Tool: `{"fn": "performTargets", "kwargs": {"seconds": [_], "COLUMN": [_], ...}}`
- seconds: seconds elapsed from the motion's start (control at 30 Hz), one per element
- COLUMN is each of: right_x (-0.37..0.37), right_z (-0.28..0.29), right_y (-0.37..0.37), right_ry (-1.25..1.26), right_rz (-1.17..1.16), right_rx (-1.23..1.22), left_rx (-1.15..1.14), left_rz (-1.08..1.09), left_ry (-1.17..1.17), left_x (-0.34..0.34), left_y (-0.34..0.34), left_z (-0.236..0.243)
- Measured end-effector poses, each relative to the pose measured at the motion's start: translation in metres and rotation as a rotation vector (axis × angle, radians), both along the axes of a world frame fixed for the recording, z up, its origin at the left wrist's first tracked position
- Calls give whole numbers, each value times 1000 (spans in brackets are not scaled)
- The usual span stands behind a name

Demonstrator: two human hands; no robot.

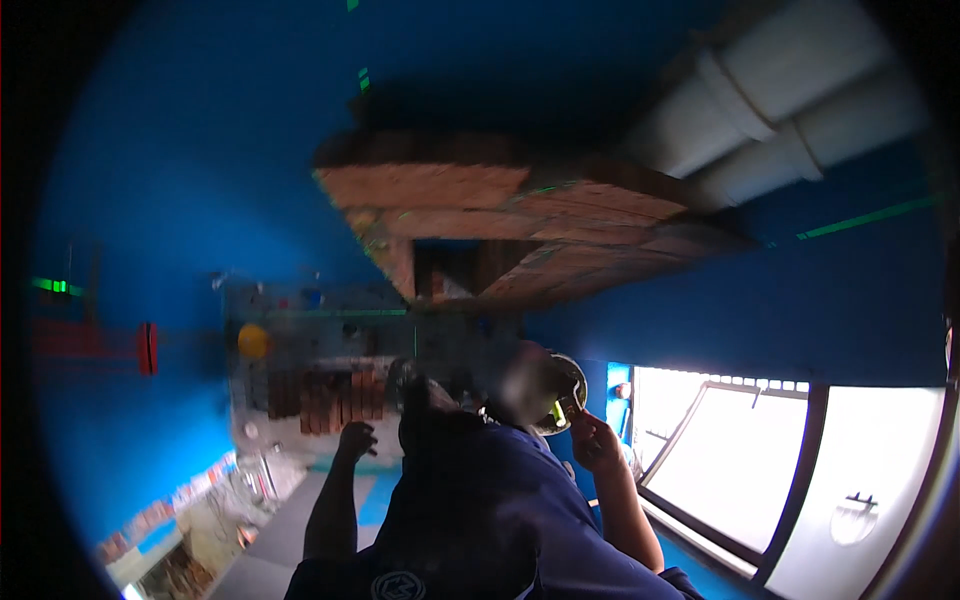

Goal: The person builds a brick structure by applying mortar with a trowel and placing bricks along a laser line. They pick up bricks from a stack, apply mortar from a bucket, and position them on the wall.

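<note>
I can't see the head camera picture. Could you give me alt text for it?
A person in a dark blue shirt raises both arms, one hand at a round headset by the blurred face, the other hand lifted at picture left. Above are blue walls, a wooden frame and white pipes; bright windows sit lower right.

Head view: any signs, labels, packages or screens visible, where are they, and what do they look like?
Lit green sign: far left on the blue wall, small glowing bar.
Red box: left wall, upright, dark-edged.
Colourful strip: lower left, row of small red, white and blue panels.
Yellow round thing: left of centre, blurred.
No screens or packages discernible.
</note>
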State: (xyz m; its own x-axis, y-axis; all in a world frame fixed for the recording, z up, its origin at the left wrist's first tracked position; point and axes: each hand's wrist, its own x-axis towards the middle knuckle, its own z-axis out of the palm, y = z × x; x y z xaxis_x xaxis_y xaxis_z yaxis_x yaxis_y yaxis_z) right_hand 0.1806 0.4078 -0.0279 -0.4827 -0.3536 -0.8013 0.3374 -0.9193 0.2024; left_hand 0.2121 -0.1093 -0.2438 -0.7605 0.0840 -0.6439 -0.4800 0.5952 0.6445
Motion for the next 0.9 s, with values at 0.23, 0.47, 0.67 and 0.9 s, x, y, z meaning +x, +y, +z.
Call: {"fn": "performTargets", "kwargs": {"seconds": [0.23, 0.47, 0.67, 0.9], "right_x": [-35, -68, -74, -48], "right_z": [-16, -85, -90, -146], "right_y": [-30, -59, -111, -152], "right_ry": [708, 325, -277, -560], "right_rz": [1818, 1546, 1205, 1340], "right_rx": [1546, 915, 391, 595], "left_rx": [153, 155, -133, -296], "left_rz": [486, 792, 400, 331], "left_ry": [-324, -239, -286, -585], "left_x": [167, 161, 111, 94], "left_y": [-54, -5, -16, -56], "left_z": [5, -20, -67, -172]}}
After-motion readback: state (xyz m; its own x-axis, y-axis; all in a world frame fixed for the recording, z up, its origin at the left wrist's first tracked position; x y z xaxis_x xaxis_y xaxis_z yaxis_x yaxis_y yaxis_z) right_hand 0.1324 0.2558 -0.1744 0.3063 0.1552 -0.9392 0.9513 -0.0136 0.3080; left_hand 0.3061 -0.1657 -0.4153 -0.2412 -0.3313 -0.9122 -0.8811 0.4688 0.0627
